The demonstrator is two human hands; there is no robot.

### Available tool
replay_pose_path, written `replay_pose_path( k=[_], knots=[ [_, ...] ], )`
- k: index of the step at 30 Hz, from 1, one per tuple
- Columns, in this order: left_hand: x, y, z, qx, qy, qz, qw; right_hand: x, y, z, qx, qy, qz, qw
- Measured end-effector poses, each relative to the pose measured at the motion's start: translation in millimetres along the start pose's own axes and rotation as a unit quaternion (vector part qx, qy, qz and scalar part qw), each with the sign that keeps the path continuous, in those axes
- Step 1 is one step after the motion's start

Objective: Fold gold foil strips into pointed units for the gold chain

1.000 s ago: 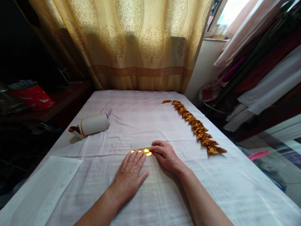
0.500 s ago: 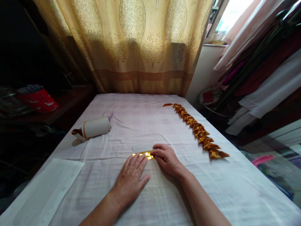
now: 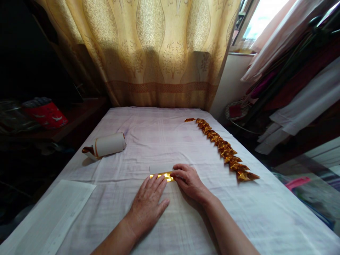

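Note:
A small sheet of gold foil paper [image 3: 162, 176] lies on the white cloth [image 3: 170, 148], its white back [image 3: 159, 168] showing along the far edge. My left hand [image 3: 148, 202] lies flat with fingers stretched out, fingertips pressing the paper's near left edge. My right hand [image 3: 189, 181] is curled, its fingertips pinching the paper's right end. A long row of several folded gold pieces [image 3: 225, 150] runs diagonally along the right side of the cloth.
A roll of white-backed gold paper [image 3: 107, 145] lies at the left. A white ruled sheet [image 3: 50, 216] sits at the near left corner. A patterned curtain [image 3: 154, 49] hangs behind. Clothes [image 3: 292, 71] hang at right; a red bag [image 3: 45, 113] is on the dark shelf at left.
Both hands stay on the gold paper with almost no movement. The view has tilted slightly, so everything sits a little lower in the picture.

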State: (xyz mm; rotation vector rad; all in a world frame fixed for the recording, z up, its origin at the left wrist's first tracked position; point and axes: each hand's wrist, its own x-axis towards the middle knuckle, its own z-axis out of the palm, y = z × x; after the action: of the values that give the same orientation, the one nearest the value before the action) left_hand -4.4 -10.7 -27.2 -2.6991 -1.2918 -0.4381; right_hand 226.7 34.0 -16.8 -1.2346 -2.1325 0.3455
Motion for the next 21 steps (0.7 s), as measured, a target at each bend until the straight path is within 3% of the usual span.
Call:
replay_pose_path(
  k=[16,21],
  knots=[
    [0.9,-0.2,-0.1,0.007,0.011,0.004,1.0,0.1,-1.9,-0.1,-0.004,-0.008,0.002,1.0],
    [1.3,0.2,2.1,-0.004,0.005,-0.003,1.0,4.2,-14.9,4.8,-0.014,0.017,0.062,0.998]
  ],
)
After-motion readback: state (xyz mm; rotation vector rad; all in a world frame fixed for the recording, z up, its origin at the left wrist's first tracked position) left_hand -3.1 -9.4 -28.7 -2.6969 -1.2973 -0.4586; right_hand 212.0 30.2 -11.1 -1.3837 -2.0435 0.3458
